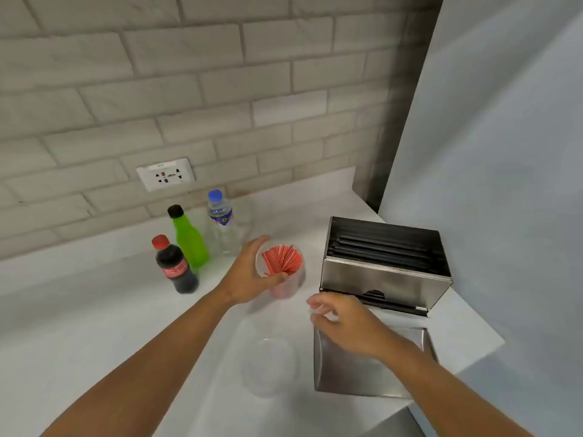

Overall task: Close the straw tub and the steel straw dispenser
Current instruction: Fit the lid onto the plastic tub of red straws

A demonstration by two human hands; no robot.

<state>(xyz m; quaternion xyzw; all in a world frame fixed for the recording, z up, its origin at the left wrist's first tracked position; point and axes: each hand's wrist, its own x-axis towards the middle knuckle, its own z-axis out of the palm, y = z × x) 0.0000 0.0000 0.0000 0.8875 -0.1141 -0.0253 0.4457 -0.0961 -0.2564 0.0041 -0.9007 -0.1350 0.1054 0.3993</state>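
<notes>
A clear straw tub (291,280) stands open on the white counter, filled with upright red straws (281,258). My left hand (252,272) wraps around its left side and grips it. The tub's clear round lid (269,367) lies flat on the counter nearer to me. The steel straw dispenser (383,275) sits open at the right with black straws (381,244) lying inside. Its steel lid (347,376) rests flat on the counter in front of it. My right hand (342,323) hovers above that lid's far edge, fingers loosely curled and holding nothing.
Three bottles stand behind the tub: a cola bottle (175,266), a green bottle (187,239) and a clear water bottle (222,223). A wall socket (165,176) sits in the tiled wall. The counter edge (473,361) falls away at the right.
</notes>
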